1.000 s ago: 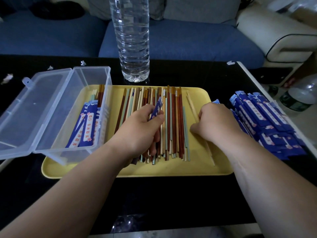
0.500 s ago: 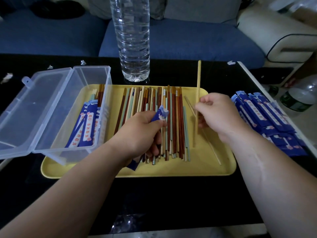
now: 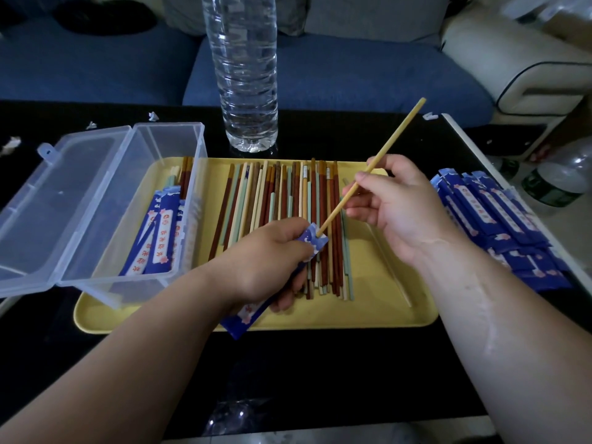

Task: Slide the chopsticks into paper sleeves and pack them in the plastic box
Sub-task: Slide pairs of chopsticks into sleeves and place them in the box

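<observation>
Head view: your left hand (image 3: pixel 266 261) is curled around a blue sleeve (image 3: pixel 312 240), thumb and fingers grasping it near its upper end; the lower end sticks out below the hand over the near rim of the tray (image 3: pixel 384 312). Your right hand (image 3: pixel 397 203) pinches a pale chopstick (image 3: pixel 389 149) between thumb and fingertips, the stick tilted up and to the right. Its lower tip meets the open mouth of the sleeve; how far it has entered cannot be told. The loose chopsticks (image 3: pixel 288 206), brown, green and pale, lie side by side across the middle of the yellow tray, under both hands. The box (image 3: pixel 166 139) rests on the tray's left part, lid (image 3: pixel 64 193) open to the left, with filled sleeves (image 3: pixel 160 238) lying inside. A stack of sleeves (image 3: pixel 499 219) lies on the black table (image 3: pixel 320 379) just right of the tray. A bottle (image 3: pixel 245 75) stands upright behind the tray.
</observation>
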